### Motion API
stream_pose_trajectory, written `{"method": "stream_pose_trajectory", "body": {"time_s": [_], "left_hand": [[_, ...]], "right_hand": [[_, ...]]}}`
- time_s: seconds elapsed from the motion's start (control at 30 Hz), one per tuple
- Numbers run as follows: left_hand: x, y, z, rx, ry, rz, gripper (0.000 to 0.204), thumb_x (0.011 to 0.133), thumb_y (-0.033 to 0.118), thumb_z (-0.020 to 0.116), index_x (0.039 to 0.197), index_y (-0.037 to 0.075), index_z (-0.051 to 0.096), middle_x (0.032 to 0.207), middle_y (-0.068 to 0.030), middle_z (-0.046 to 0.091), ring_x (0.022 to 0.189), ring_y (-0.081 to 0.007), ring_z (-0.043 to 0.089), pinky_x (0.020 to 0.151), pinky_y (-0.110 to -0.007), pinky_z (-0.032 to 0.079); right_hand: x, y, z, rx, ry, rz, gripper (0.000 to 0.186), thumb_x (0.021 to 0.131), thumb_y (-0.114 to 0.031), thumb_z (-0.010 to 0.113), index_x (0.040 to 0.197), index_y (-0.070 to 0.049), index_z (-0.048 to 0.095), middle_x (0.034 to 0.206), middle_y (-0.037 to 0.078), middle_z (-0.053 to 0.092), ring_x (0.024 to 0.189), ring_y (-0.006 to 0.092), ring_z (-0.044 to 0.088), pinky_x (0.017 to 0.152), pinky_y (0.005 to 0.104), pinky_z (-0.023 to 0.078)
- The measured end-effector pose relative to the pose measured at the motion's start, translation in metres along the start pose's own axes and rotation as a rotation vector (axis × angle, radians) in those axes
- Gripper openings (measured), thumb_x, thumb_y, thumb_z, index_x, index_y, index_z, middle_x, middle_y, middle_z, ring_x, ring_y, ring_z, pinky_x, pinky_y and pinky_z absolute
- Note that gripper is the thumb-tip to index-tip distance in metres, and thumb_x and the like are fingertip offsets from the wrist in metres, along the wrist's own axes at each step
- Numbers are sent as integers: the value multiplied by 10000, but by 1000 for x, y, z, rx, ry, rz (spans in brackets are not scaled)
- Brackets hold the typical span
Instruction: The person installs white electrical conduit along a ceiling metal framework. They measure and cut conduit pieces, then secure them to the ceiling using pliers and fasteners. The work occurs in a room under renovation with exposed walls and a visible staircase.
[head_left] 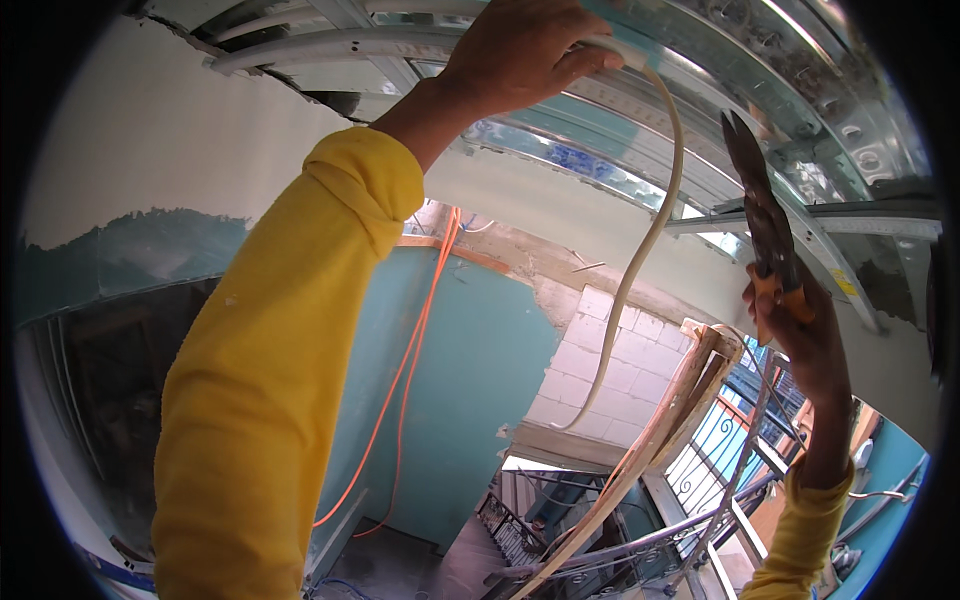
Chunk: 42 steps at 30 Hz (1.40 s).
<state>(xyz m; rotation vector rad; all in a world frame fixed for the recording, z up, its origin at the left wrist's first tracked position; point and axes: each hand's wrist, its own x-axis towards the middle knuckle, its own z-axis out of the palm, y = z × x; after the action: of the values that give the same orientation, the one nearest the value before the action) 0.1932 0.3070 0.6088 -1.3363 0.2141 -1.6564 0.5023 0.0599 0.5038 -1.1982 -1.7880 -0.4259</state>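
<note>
My left hand point(520, 52), on a raised arm in a yellow sleeve, is closed around a cream-white flat cable point(655, 225) up at the metal ceiling framing point(700, 60). The cable hangs down from that hand in a long curve, its loose end near the white block wall. My right hand point(800, 330), also yellow-sleeved, grips the orange handles of dark metal snips point(760, 205) that point upward toward the ceiling channels. The snips are to the right of the hanging cable and do not touch it.
Shiny metal ceiling channels point(830, 130) run overhead. An orange cable point(415, 350) hangs down a teal wall point(470, 370). White blocks point(590, 370) fill part of the wall. Wooden poles point(660, 430) lean below, beside a blue railing point(720, 440) and a stairwell.
</note>
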Motion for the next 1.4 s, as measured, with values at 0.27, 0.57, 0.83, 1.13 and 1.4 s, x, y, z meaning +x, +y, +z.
{"method": "stream_pose_trajectory", "body": {"time_s": [0.27, 0.57, 0.83, 1.13, 1.4], "left_hand": [[1, 1, 6, -30, 60, 14, 251, 933, 295, 739, 1007, 72, 649, 940, -123, 630, 940, -337, 620, 863, -461, 458], [0, 0, 6, 19, 51, 24, 269, 939, 311, 732, 1001, 66, 640, 925, -122, 627, 923, -324, 616, 855, -453, 451], [0, -2, 8, 29, 43, 30, 269, 944, 310, 722, 1013, 63, 639, 923, -124, 627, 926, -321, 615, 855, -452, 446], [-1, -2, 7, 24, 44, 26, 267, 933, 299, 737, 1012, 67, 630, 931, -123, 624, 928, -324, 614, 859, -458, 447], [-4, -4, 8, 33, 68, 38, 270, 932, 300, 740, 1021, 72, 624, 934, -122, 621, 925, -320, 612, 857, -458, 449]], "right_hand": [[64, -46, -25, -426, -41, -40, 340, 976, -329, 726, 1153, -46, 657, 832, 5, 637, 751, 103, 576, 699, 298, 479], [74, -51, -34, -484, -37, 0, 339, 969, -368, 740, 998, -43, 648, 790, 7, 623, 724, 101, 577, 683, 294, 466], [77, -60, -33, -592, -56, -23, 366, 978, -408, 725, 978, -53, 636, 757, 0, 605, 695, 104, 575, 652, 302, 468], [85, -69, -33, -641, -62, -28, 368, 962, -389, 743, 1056, -43, 656, 758, 4, 597, 689, 106, 577, 614, 299, 466], [84, -89, -30, -892, 22, -64, 508, 932, -376, 770, 1266, -12, 653, 976, 111, 680, 871, 202, 646, 811, 360, 521]]}}
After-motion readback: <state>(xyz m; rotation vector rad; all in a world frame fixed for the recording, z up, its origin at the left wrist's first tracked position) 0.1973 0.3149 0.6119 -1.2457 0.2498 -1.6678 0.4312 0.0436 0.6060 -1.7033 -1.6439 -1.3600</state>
